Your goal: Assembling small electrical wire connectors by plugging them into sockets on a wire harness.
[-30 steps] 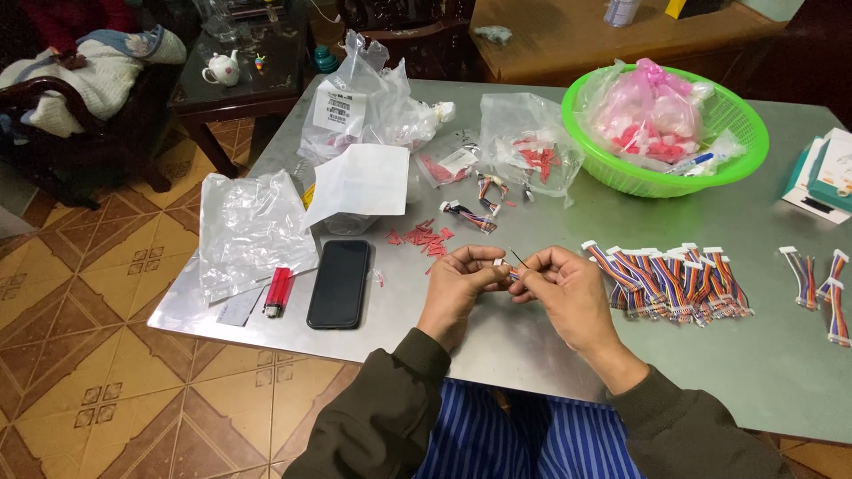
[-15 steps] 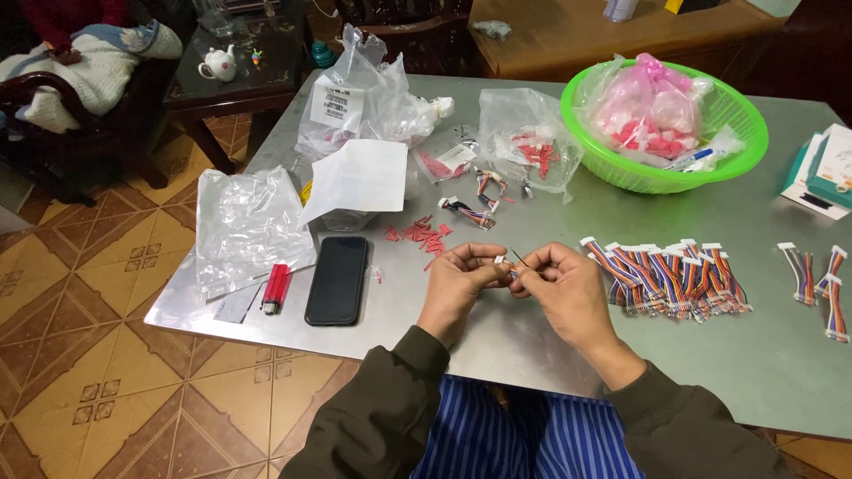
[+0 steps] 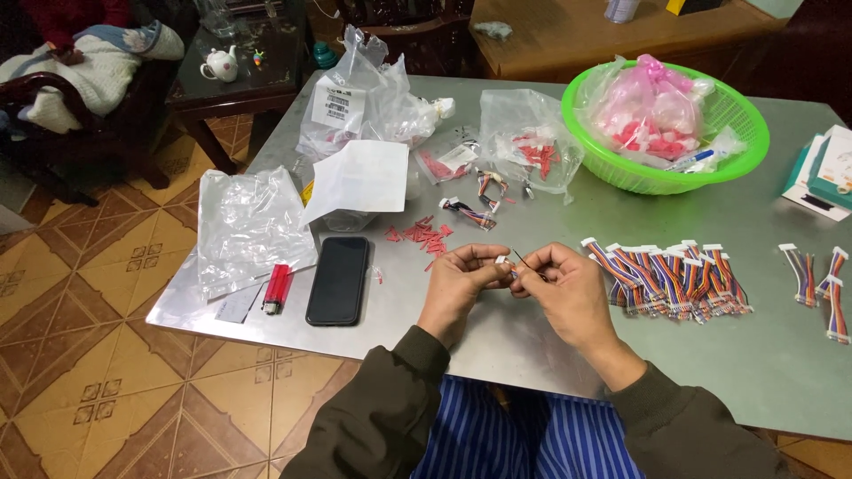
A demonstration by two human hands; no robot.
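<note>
My left hand [image 3: 460, 282] and my right hand [image 3: 568, 288] meet over the metal table [image 3: 763, 355], pinching a small white connector [image 3: 502, 261] between their fingertips. A thin dark wire [image 3: 524, 262] sticks out toward my right fingers. Just beyond the hands lies a scatter of small red pieces [image 3: 419, 234]. To the right sits a row of finished multicoloured wire harnesses [image 3: 670, 275] with white plugs. A couple of loose harnesses [image 3: 475, 213] lie further back.
A black phone [image 3: 338, 279] and red lighter [image 3: 277, 288] lie left of my hands, beside clear plastic bags [image 3: 248, 226]. A green basket [image 3: 737, 151] with pink bags stands at the back right. More harnesses [image 3: 816, 275] and boxes [image 3: 825, 173] sit at the right edge.
Both hands stay together at the same spot; only the fingers shift slightly around the small connector.
</note>
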